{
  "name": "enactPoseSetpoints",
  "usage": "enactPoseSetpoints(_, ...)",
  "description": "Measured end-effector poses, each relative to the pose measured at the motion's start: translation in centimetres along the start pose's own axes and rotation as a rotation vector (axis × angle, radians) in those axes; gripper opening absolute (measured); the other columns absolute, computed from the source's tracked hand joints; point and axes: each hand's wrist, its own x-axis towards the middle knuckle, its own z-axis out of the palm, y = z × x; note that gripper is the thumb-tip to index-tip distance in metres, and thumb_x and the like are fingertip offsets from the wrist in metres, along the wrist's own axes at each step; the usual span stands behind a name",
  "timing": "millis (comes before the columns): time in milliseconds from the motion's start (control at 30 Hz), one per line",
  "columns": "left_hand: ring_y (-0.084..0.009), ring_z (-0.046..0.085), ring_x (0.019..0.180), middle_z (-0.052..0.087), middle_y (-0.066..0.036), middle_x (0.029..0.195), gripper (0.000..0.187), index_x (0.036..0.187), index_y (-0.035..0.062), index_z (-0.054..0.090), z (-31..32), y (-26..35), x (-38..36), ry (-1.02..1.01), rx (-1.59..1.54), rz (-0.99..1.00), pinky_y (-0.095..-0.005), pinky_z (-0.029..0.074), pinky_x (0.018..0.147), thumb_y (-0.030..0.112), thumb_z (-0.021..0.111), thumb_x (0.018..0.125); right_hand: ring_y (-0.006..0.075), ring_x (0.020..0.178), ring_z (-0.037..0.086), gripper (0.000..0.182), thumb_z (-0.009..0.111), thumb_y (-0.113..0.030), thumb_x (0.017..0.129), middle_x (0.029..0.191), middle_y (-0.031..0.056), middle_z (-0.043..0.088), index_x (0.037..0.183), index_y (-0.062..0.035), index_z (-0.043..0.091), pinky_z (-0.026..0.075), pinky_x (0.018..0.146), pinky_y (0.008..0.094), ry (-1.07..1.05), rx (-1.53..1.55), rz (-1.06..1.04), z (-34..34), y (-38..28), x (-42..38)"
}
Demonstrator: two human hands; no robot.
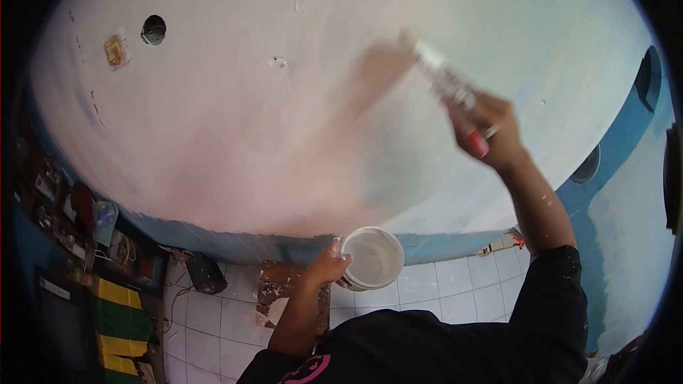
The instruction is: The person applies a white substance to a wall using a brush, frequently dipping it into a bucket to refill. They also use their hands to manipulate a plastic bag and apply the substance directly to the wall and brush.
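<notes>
My right hand (489, 128) is raised against the wall, its fingers closed around the handle of a paintbrush (431, 60). The brush is smeared by motion, and its pale bristle end points up and left, close to the wall. A red handle end shows below the fingers. Lower down, my left hand (329, 263) grips the rim of a white paint bucket (390, 242), held in front of my body. Whitish paint coats the bucket's inside. The wall (235, 121) carries uneven pale paint, with pinkish and bluish patches and a blue strip along its bottom.
A round hole (153, 30) and a small square box (117, 50) sit in the wall at upper left. Below is a paint-spattered wooden stool (281, 274) on white tiles (203, 341). A cluttered shelf (53, 199) and a yellow-green cloth (124, 318) stand at left.
</notes>
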Motion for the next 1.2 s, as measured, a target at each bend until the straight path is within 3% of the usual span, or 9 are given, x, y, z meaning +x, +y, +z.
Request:
enactPoseSetpoints(67, -0.028, 0.06, 0.092, 0.057, -0.024, 0.103, 0.049, 0.124, -0.0034, 0.038, 0.3, 1.0, -0.4, 0.025, -0.034, -0.005, -0.0353, 0.049, 0.076, 0.015, 0.052, 0.081, 0.0234, 0.062, 0.064, 0.02, 0.061, 0.002, 0.075, 0.082, 0.0115, 0.066, 0.094, -0.001, 0.062, 0.052, 0.055, 0.0294, 0.12, -0.14, 0.088, -0.8, 0.6, 2.5)
enactPoseSetpoints(233, -0.0305, 0.058, 0.096, 0.057, -0.023, 0.104, 0.048, 0.123, -0.0032, 0.038, -0.1, 1.3, -1.4, 0.054, -0.065, 0.039, -0.0369, 0.046, 0.082, 0.014, 0.052, 0.081, 0.0333, 0.118, 0.047, 0.045, 0.06, -0.018, 0.07, 0.129, 0.0223, 0.044, 0.114, -0.0059, 0.055, 0.054, 0.071, 0.0348, -0.354, -0.097, 0.038, 9.1, -5.0, -8.7)
enactPoseSetpoints(400, -0.0296, 0.059, 0.094, 0.056, -0.022, 0.105, 0.048, 0.124, -0.0011, 0.038, -0.9, -2.1, -1.7, 0.058, -0.027, 0.066, -0.0374, 0.047, 0.081, 0.013, 0.052, 0.081, 0.0226, 0.102, 0.059, 0.041, 0.057, -0.018, 0.074, 0.119, 0.0131, 0.055, 0.114, -0.0138, 0.056, 0.052, 0.072, 0.0342, -1.121, 0.335, 0.332, 11.6, -12.5, -12.7)
enactPoseSetpoints(600, -0.0302, 0.057, 0.1, 0.056, -0.022, 0.108, 0.05, 0.125, 0.0032, 0.038, -3.2, 0.6, -4.0, 0.07, -0.059, -0.053, -0.0373, 0.044, 0.087, 0.014, 0.052, 0.079, 0.0272, 0.079, 0.065, 0.027, 0.059, 0.003, 0.07, 0.093, 0.0127, 0.065, 0.095, -0.0062, 0.063, 0.053, 0.065, 0.033, -0.211, 0.181, 0.347, 5.6, -5.5, -5.3)
enactPoseSetpoints(733, -0.0333, 0.055, 0.104, 0.053, -0.023, 0.114, 0.055, 0.129, 0.0027, 0.035, -4.1, -3.4, -4.0, 0.134, 0.15, -0.101, -0.0385, 0.04, 0.093, 0.015, 0.053, 0.079, 0.0306, 0.109, 0.055, 0.036, 0.062, 0.0, 0.071, 0.121, 0.0155, 0.054, 0.104, -0.0118, 0.064, 0.05, 0.082, 0.0353, 0.081, -0.059, 0.384, 5.9, -5.1, -4.2)
enactPoseSetpoints(933, -0.0338, 0.052, 0.109, 0.05, -0.025, 0.119, 0.059, 0.131, -0.0002, 0.031, -6.5, -8.8, -6.2, 0.183, 0.075, 0.037, -0.0385, 0.039, 0.095, 0.013, 0.053, 0.078, 0.0276, 0.116, 0.049, 0.037, 0.057, -0.007, 0.072, 0.13, 0.0132, 0.047, 0.108, -0.0165, 0.061, 0.05, 0.083, 0.0339, -0.53, 0.314, 0.538, 16.6, -18.1, -16.1)
enactPoseSetpoints(1033, -0.0328, 0.052, 0.109, 0.05, -0.025, 0.118, 0.057, 0.13, 0.0003, 0.032, -7.9, -8.6, -7.3, 0.056, -0.058, -0.383, -0.0368, 0.04, 0.093, 0.01, 0.053, 0.078, 0.0249, 0.111, 0.053, 0.035, 0.058, -0.008, 0.07, 0.126, 0.0132, 0.051, 0.104, -0.0165, 0.063, 0.05, 0.082, 0.0346, -0.908, 0.448, 0.648, 18.1, -19.4, -17.9)
enactPoseSetpoints(1133, -0.0272, 0.055, 0.102, 0.047, -0.019, 0.118, 0.053, 0.129, 0.0018, 0.032, -8.8, -10.8, -7.3, 0.058, 0.228, 0.051, -0.0371, 0.055, 0.074, -0.002, 0.046, 0.078, 0.0272, 0.099, 0.06, 0.037, 0.059, -0.011, 0.068, 0.12, 0.0152, 0.055, 0.104, -0.0158, 0.063, 0.052, 0.073, 0.0347, -0.687, 0.444, 0.519, 15.2, -15.2, -16.0)
enactPoseSetpoints(1200, -0.0276, 0.057, 0.097, 0.048, -0.019, 0.116, 0.053, 0.13, 0.0027, 0.03, -8.5, -7.0, -7.3, 0.023, -0.008, -0.103, -0.0356, 0.058, 0.064, -0.003, 0.045, 0.079, 0.0279, 0.092, 0.062, 0.038, 0.059, -0.005, 0.068, 0.115, 0.0142, 0.058, 0.104, -0.0145, 0.064, 0.052, 0.073, 0.034, -0.395, 0.421, 0.512, 10.5, -9.9, -12.1)
